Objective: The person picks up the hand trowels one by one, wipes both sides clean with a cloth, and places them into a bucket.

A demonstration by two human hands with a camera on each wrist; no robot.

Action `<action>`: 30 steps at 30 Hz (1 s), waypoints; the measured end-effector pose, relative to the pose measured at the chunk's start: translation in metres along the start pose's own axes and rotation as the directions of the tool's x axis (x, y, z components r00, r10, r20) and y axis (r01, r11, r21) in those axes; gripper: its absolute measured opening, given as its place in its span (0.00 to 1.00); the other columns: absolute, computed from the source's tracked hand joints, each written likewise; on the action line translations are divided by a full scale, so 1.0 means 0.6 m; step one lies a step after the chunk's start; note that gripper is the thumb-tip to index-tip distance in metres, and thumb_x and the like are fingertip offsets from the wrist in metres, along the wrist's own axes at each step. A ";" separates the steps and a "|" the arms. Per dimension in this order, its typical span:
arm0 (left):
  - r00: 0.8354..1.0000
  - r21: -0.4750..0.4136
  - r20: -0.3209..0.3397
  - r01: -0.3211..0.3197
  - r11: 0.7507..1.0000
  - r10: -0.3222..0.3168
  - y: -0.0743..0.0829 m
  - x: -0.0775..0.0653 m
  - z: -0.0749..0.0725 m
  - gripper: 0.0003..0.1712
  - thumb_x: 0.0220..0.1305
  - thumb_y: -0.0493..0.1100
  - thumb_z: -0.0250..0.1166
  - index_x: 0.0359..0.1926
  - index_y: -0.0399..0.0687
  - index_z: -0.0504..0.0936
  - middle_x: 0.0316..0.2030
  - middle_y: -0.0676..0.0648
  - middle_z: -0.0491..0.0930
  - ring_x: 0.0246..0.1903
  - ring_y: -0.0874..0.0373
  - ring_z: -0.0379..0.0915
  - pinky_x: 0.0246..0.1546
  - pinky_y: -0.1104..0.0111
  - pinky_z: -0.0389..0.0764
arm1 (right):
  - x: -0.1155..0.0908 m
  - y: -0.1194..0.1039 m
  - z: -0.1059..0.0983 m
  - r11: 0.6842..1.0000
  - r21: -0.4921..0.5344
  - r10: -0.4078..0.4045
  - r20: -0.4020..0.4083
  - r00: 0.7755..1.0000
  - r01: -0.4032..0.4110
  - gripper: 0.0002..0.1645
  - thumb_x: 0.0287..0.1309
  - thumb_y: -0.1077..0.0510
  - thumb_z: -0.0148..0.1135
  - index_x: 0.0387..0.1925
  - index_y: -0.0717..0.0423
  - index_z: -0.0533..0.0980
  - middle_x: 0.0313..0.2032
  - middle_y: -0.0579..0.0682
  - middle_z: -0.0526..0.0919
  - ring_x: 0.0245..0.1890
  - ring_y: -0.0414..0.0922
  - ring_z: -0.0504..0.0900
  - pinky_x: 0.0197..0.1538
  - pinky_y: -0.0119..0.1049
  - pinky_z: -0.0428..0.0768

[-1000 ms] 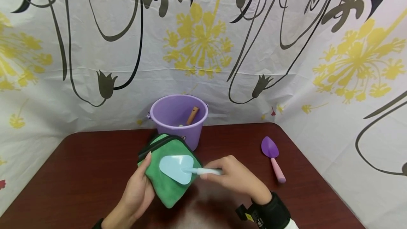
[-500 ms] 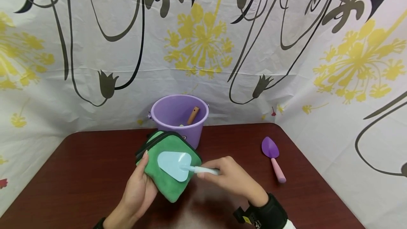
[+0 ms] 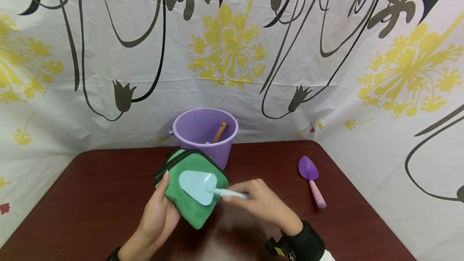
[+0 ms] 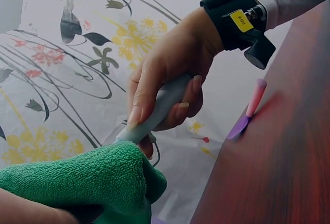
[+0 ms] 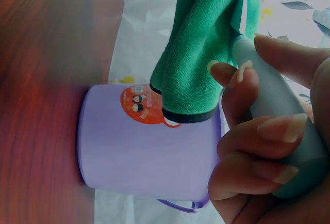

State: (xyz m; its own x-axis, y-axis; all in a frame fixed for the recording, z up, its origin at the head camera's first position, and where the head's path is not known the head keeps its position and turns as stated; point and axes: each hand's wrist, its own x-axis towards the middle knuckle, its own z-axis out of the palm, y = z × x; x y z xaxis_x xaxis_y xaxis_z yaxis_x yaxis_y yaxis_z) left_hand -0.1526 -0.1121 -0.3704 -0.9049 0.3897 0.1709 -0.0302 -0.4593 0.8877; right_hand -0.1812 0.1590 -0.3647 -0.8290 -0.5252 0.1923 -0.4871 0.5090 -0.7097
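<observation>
My left hand (image 3: 157, 216) holds a folded green cloth (image 3: 195, 212) with dark edging, its thumb on top and the other fingers beneath. The right hand (image 3: 262, 204) grips the handle of a light blue toy trowel (image 3: 199, 186), whose rounded triangular blade lies over the cloth. In the right wrist view the fingers (image 5: 281, 128) curl round the trowel's thick handle (image 5: 278, 100), and the cloth (image 5: 201, 59) hangs in folds by the blade. From the left wrist the right hand (image 4: 172, 74) shows around that same handle, the blade hidden behind the cloth.
A purple bucket (image 3: 203, 147) stands at the back of the dark red-brown table (image 3: 98, 196), a brown-handled item (image 3: 220, 131) inside it. On the right lies a purple trowel (image 3: 308, 168) with a pink handle. A flower-patterned white sheet (image 3: 308, 51) hangs behind.
The cloth and trowel have shifted slightly up and to the left in the head view, both hands moving with them. Both grips stay the same.
</observation>
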 end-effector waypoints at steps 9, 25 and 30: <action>1.000 -0.030 -0.003 -0.004 1.000 0.004 -0.006 0.004 0.000 0.37 0.80 0.65 0.27 0.81 0.55 0.40 0.72 0.52 0.52 0.71 0.69 0.51 0.68 0.79 0.64 | 0.004 0.000 0.013 0.999 0.035 0.021 -0.008 1.000 -0.021 0.14 0.67 0.38 0.63 0.43 0.37 0.86 0.23 0.35 0.77 0.25 0.31 0.72 0.31 0.25 0.75; 0.983 0.055 0.086 0.159 0.986 -0.163 -0.038 0.005 0.024 0.40 0.79 0.68 0.26 0.80 0.58 0.27 0.81 0.47 0.33 0.79 0.49 0.29 0.79 0.44 0.40 | 0.009 -0.002 0.020 0.996 0.050 0.072 -0.021 0.997 -0.071 0.15 0.68 0.35 0.60 0.36 0.34 0.85 0.18 0.36 0.71 0.20 0.31 0.68 0.26 0.25 0.71; 0.973 0.102 0.095 0.201 0.974 -0.211 -0.038 0.007 0.025 0.42 0.79 0.68 0.28 0.80 0.55 0.30 0.81 0.44 0.35 0.79 0.47 0.34 0.79 0.45 0.48 | 0.009 -0.002 0.020 0.995 0.060 0.083 -0.037 0.996 -0.080 0.15 0.68 0.36 0.60 0.33 0.36 0.83 0.17 0.36 0.71 0.19 0.31 0.69 0.26 0.25 0.71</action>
State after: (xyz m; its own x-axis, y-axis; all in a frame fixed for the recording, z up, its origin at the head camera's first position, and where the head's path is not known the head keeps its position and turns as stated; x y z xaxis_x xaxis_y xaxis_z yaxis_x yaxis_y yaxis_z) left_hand -0.1492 -0.0877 -0.3837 -0.8340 0.5515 0.0198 -0.1678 -0.2876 0.9429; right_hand -0.1817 0.1472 -0.3710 -0.8760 -0.4557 0.1580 -0.4015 0.5075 -0.7624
